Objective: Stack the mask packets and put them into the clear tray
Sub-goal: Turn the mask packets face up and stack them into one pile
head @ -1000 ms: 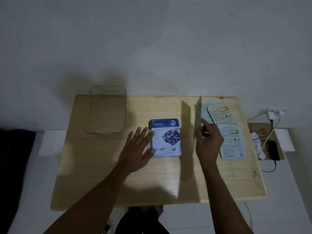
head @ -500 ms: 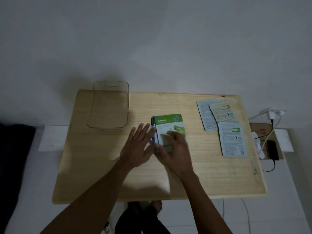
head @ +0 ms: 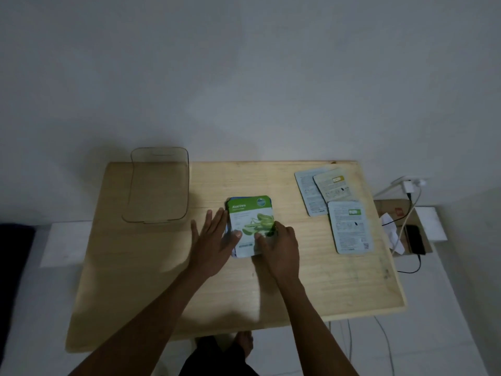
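Note:
A stack of mask packets lies mid-table, topped by a green Aloe Vera packet (head: 248,214) face up. My left hand (head: 214,241) lies flat with spread fingers against the stack's left edge, thumb on its lower left corner. My right hand (head: 279,245) rests on the stack's lower right part, fingers pressing the top packet. Three more packets lie face down at the right: a grey one (head: 309,191), a yellowish one (head: 334,185) overlapping it, and a white one (head: 349,226) nearer me. The clear tray (head: 160,183) stands at the table's back left with nothing in it.
The wooden table (head: 162,280) stands against a white wall. Right of the table a cardboard box (head: 390,210) holds a black phone (head: 414,238), crumpled paper and cables running to a white charger (head: 408,185). My foot shows below the table's front edge.
My right hand carried a packet from the right-hand group and laid it green side up on the blue Blueberry packet. It now presses on the stack. My left hand stayed beside the stack.

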